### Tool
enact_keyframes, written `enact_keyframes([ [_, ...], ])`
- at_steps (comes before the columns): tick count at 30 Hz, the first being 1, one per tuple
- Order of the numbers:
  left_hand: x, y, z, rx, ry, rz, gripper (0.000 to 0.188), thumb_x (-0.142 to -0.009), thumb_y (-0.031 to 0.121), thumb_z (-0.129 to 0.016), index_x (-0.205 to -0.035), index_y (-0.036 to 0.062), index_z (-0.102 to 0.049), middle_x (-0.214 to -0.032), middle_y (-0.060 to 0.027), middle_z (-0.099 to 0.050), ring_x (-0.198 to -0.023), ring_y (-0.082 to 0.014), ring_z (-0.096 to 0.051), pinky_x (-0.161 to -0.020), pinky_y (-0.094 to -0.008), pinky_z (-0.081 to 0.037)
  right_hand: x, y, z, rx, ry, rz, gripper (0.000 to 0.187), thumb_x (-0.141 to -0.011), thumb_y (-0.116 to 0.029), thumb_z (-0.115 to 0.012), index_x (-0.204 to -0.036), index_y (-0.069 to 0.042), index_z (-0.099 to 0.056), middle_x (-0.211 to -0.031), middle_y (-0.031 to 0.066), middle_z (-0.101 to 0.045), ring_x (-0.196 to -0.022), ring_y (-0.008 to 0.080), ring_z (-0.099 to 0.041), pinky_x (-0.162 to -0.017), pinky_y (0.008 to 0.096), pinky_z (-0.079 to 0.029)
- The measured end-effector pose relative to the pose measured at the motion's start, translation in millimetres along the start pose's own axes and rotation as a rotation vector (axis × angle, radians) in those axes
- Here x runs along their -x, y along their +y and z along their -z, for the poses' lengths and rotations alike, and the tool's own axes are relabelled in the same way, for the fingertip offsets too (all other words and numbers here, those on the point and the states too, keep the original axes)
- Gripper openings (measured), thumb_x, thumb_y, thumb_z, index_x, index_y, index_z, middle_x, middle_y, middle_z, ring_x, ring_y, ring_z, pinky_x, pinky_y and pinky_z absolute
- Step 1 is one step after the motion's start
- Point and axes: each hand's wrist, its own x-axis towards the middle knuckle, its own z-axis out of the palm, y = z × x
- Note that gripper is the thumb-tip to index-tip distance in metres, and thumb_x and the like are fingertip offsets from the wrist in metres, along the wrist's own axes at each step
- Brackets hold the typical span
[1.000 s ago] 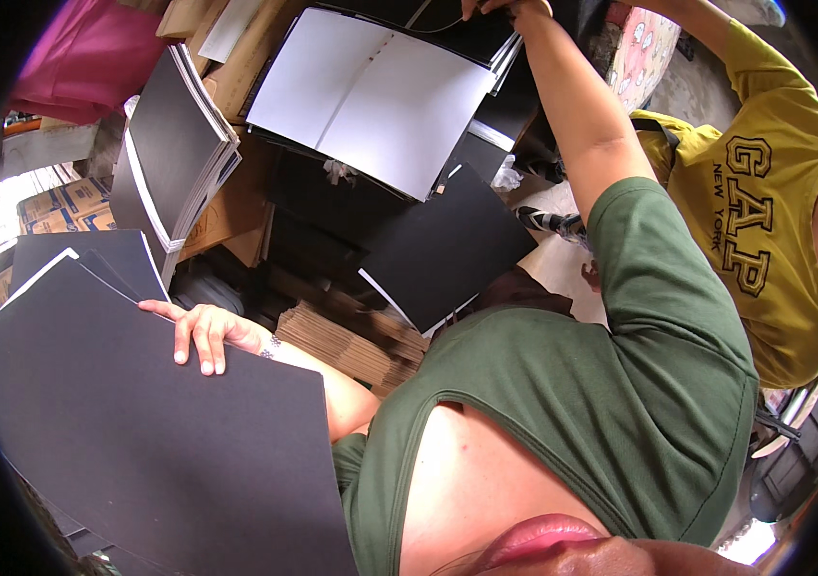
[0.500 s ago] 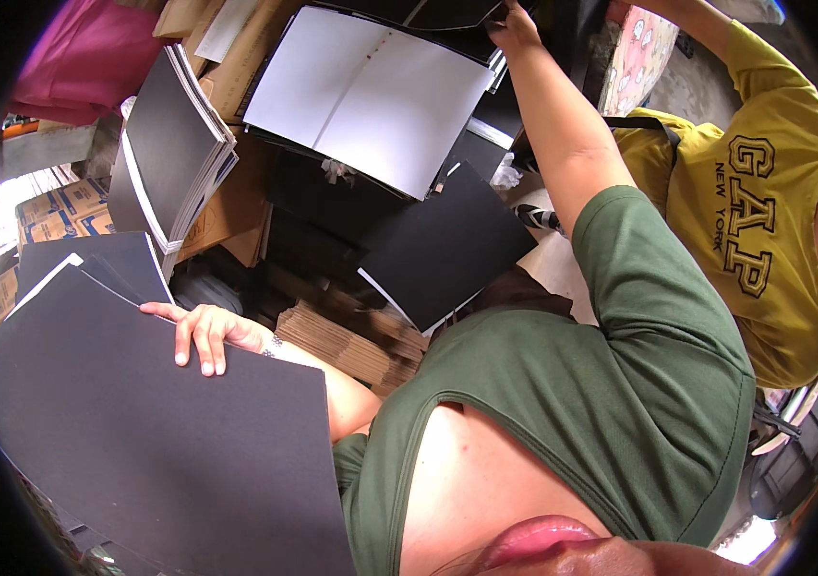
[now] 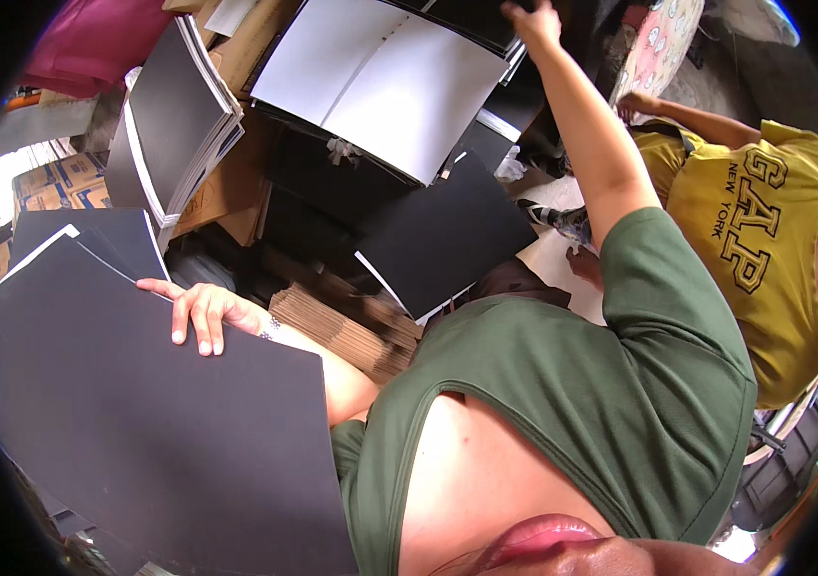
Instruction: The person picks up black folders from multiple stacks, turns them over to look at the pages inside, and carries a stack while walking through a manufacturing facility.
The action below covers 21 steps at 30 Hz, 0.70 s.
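My left hand (image 3: 205, 313) grips the upper edge of large black cardboard sheets (image 3: 159, 432), with several fingers over the front and the index finger stretched along the edge. More black sheets with white edges (image 3: 87, 230) fan out behind it. My right arm reaches far forward, and my right hand (image 3: 536, 27) is at the top edge of the picture, fingers apart, beside a dark sheet (image 3: 462, 17). Just left of that hand lies a stack topped by a wide white sheet (image 3: 380, 77) with a crease. Below it a black sheet (image 3: 447, 235) rests near my lap.
A tall bundle of black boards (image 3: 174, 125) leans at the left. Brown corrugated cardboard (image 3: 342, 331) is piled beside my left forearm. Printed cartons (image 3: 61, 182) and pink cloth (image 3: 92, 43) are at the far left. A person in a yellow shirt (image 3: 755, 240) is close on my right.
My right hand has shifted slightly to the right and up, away from the dark sheet's edge. The person's arm at right has lowered. My left hand keeps its grip.
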Motion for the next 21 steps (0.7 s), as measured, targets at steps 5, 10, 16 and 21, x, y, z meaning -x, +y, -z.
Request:
enact_keyframes([
  [5,-2.2,-4.1,2.2,0.039,0.012,0.001,0.072,-0.085,0.013,-0.061,-0.143,-0.0052,-0.022,-0.084,-0.0202,-0.064,-0.052,-0.0234,-0.065,-0.044,-0.0272,-0.056,10.6,44.9,-9.7,0.402,-0.185,0.215,0.050,-0.079,-0.047,-0.068,-0.122,-0.025,-0.061,-0.133,0.0121,-0.051,-0.124,0.0308,-0.046,-0.105,0.0357,-0.038],
  [10,14.5,17.0,-8.7,-0.010,-0.001,-0.055,0.070,-0.086,0.012,-0.060,-0.143,-0.0041,-0.023,-0.084,-0.0196,-0.064,-0.053,-0.0226,-0.065,-0.044,-0.0264,-0.056,17.2,44.0,6.4,0.216,-0.182,0.029,0.072,-0.075,-0.051,-0.071,-0.130,-0.008,-0.053,-0.132,0.0237,-0.049,-0.122,0.0359,-0.048,-0.102,0.0381,-0.041],
  [16,19.4,27.9,-24.4,-0.054,-0.034,-0.118,0.063,-0.086,0.004,-0.056,-0.141,-0.0042,-0.026,-0.083,-0.0181,-0.065,-0.053,-0.0205,-0.065,-0.045,-0.0251,-0.056,187.6,-7.5,-0.5,-0.741,-0.508,-0.773,0.086,-0.087,-0.067,-0.042,-0.149,-0.011,-0.019,-0.153,0.0217,-0.016,-0.137,0.0404,-0.024,-0.103,0.0661,-0.024],
  [21,8.9,24.5,-22.7,0.053,-0.081,-0.141,0.064,-0.086,0.009,-0.061,-0.141,-0.0019,-0.028,-0.083,-0.0169,-0.066,-0.053,-0.0200,-0.065,-0.045,-0.0262,-0.057,217.5,-19.9,-35.5,-0.586,-0.516,-0.861,0.053,-0.093,-0.029,-0.054,-0.133,0.001,-0.039,-0.137,0.0206,-0.044,-0.123,0.0364,-0.046,-0.100,0.0577,-0.037],
])
